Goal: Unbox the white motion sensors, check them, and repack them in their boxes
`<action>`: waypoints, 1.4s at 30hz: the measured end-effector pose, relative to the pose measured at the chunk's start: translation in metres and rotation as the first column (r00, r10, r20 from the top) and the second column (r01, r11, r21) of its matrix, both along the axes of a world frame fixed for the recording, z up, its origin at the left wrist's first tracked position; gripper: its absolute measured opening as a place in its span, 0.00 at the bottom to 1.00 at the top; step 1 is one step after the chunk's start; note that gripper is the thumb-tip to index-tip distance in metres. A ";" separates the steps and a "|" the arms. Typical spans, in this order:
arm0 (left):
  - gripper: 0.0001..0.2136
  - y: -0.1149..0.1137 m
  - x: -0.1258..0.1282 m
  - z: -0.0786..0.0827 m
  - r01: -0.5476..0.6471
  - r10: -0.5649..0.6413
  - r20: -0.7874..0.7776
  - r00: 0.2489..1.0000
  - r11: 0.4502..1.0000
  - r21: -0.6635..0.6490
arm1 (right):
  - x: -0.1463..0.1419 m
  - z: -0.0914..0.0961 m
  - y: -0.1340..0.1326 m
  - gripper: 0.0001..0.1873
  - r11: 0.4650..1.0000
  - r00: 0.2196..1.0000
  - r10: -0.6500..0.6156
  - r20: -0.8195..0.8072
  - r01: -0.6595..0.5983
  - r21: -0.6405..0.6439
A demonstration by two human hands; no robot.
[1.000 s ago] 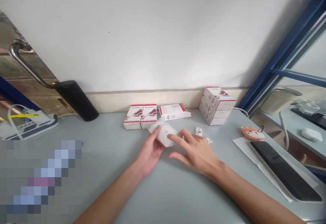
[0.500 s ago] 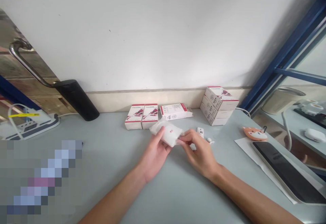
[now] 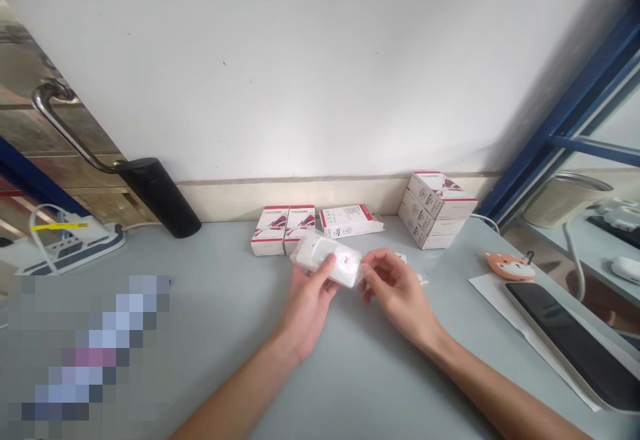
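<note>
A small white plastic pouch (image 3: 327, 263) with a reddish mark on it is held just above the desk (image 3: 360, 380), near its middle and in front of a row of boxes. The left hand (image 3: 307, 303) grasps it from below and the side, thumb pressed on its top face. The right hand (image 3: 400, 290) is pinched on the pouch's right edge between thumb and fingertips. The pouch looks whole and filled, with something white inside; whether its edge has been opened at all cannot be told, and nothing has come out of it. Just behind the pouch stand two red-and-white boxes (image 3: 285, 230) side by side and shut. Beside them a third box (image 3: 350, 220) lies flat, a flap seemingly sticking out at its right end. Farther right is a stack of boxes (image 3: 437, 210) against the wall. A few small white pieces (image 3: 423, 281) lie on the desk just past the right hand. Beyond them is an orange animal-shaped trinket (image 3: 510, 267), and a dark-screened tablet (image 3: 575, 343) rests on a sheet of paper (image 3: 493, 290). Well apart to the left, a black cylinder (image 3: 160, 197) leans at the wall, and a power strip (image 3: 70, 250) lies near it.
</note>
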State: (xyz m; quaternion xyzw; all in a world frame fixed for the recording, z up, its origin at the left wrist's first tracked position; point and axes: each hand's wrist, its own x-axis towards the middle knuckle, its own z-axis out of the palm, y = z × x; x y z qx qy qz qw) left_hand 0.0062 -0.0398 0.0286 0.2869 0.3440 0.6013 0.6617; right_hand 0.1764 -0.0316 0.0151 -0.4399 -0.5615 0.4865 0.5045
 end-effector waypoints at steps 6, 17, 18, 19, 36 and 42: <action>0.35 0.003 -0.002 0.004 -0.214 0.233 -0.233 0.944 0.971 0.106 | -0.002 0.003 -0.002 0.22 0.984 0.980 0.106 -0.168 -0.128 -0.127; 0.34 0.001 -0.002 0.002 -0.087 0.104 -0.219 0.970 0.992 0.087 | 0.006 -0.011 0.000 0.08 0.830 0.918 -0.187 0.350 -0.043 0.557; 0.33 0.001 -0.002 0.002 -0.064 0.074 -0.179 0.981 0.996 0.064 | 0.007 -0.010 0.001 0.09 0.795 0.905 -0.229 0.358 -0.038 0.606; 0.32 0.001 -0.002 0.003 -0.041 0.047 -0.137 0.989 0.998 0.046 | 0.007 -0.009 0.002 0.09 0.766 0.892 -0.275 0.358 -0.021 0.643; 0.20 0.006 -0.007 -0.009 0.151 -0.153 -0.008 0.988 0.984 -0.094 | 0.021 0.001 -0.003 0.24 0.579 0.660 -0.308 0.685 -0.442 0.685; 0.23 -0.002 -0.001 -0.007 0.246 -0.249 -0.169 0.954 0.969 -0.038 | 0.023 0.006 0.001 0.18 0.484 0.720 -0.348 0.600 -0.410 0.773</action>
